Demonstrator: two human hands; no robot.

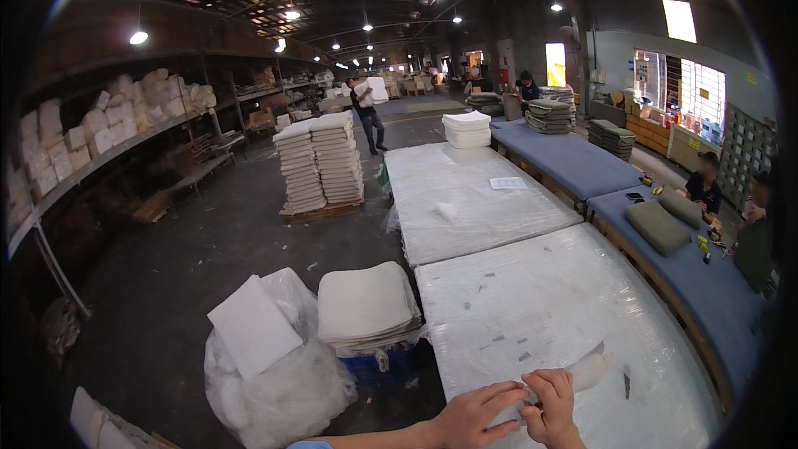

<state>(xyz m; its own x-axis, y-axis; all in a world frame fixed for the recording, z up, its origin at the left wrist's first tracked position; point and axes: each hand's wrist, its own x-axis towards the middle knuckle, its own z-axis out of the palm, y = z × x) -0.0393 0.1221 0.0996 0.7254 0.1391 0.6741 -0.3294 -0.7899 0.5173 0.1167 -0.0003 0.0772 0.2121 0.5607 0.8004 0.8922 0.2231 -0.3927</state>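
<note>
Along the left wall, a long pale-edged shelf (pixel 108 155) carried white, plastic-wrapped bundles (pixel 100 133), packed side by side, probably to save floor. Dark floor ran between that shelf and the piles farther right, seemingly a walkway. A bulging clear plastic bag (pixel 274 403) stood on the floor, a flat white square sheet (pixel 253 324) tilted across its top. Just beside it, a pile of cream soft sheets (pixel 366 299) sat above a blue crate (pixel 382 367), near the left edge of the white bench covered in clear plastic (pixel 565 283), likely for easy reach. Over the bench's near end, the left hand (pixel 478 414) had its fingers spread and slightly bent; the right hand (pixel 553 411) was curled, thumb near forefinger, the two meeting at the fingertips. Whether either had hold of anything I cannot tell. A thin, curled, whitish piece (pixel 592 372) lay just beyond the right hand, well inside the bench's right edge, with bench surface beyond it for the hands to move. Past that edge, a blue-topped bench (pixel 698 299) bore a plump olive-green cushion (pixel 657 229).
</note>
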